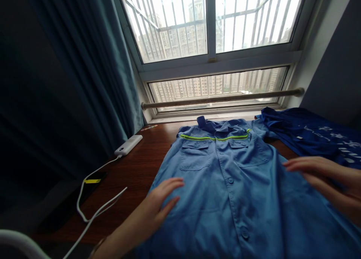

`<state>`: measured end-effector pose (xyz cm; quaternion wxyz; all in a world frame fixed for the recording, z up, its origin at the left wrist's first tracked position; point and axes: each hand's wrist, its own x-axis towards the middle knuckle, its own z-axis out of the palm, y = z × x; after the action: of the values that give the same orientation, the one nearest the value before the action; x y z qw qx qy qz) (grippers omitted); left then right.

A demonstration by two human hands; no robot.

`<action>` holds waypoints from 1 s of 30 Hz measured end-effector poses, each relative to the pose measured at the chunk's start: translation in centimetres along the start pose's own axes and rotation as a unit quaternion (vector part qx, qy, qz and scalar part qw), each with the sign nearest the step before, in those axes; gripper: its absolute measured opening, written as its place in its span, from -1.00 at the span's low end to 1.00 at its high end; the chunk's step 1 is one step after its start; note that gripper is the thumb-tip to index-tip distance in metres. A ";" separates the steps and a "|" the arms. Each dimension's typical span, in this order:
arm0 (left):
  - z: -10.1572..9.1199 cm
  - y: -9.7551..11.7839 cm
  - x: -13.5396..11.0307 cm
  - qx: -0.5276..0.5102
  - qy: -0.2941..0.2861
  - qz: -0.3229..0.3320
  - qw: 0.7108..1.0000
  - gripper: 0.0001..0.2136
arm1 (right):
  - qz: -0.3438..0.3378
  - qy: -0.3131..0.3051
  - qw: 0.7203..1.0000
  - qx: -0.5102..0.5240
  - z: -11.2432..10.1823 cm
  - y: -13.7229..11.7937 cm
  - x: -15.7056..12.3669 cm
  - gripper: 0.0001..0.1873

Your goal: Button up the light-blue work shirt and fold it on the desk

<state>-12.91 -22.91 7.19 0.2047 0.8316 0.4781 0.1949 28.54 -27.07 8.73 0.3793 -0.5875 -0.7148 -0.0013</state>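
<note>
A blue button-front work shirt lies spread face up, its collar toward the window. It has two chest pockets and a yellow-green stripe across the chest. Over the shirt's left side is my left hand, fingers stretched out and thumb apart, holding nothing. My right hand hovers at the right side of the shirt, fingers extended and slightly blurred, with nothing in it. Whether either hand touches the cloth I cannot tell.
A brown wooden table bears a white power bank with a white cable at the left. Darker blue cloth with white print lies at the right. Behind are a barred window and a blue curtain.
</note>
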 end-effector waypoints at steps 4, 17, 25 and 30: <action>0.6 -4.9 12.2 0.003 0.199 -0.043 0.979 -0.71 | -0.075 -0.088 0.990 -0.079 6.7 -0.7 9.4 -0.67; -0.6 -14.9 25.8 -0.328 -0.063 -0.177 0.926 -0.75 | 0.040 -0.116 0.962 -0.244 21.8 11.7 17.7 -0.48; -2.8 -13.7 26.8 -0.154 0.074 -0.243 0.955 -0.90 | 0.025 -0.108 0.961 -0.252 22.0 11.9 17.5 -0.53; -6.6 -12.7 26.3 0.056 0.255 -0.293 0.920 -0.88 | -0.003 -0.107 0.966 -0.235 22.2 10.9 17.3 -0.54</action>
<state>-13.22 6.93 9.40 0.0770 0.5867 0.7462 0.3052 25.30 0.74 -2.55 0.1520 -0.6546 -0.7326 -0.1081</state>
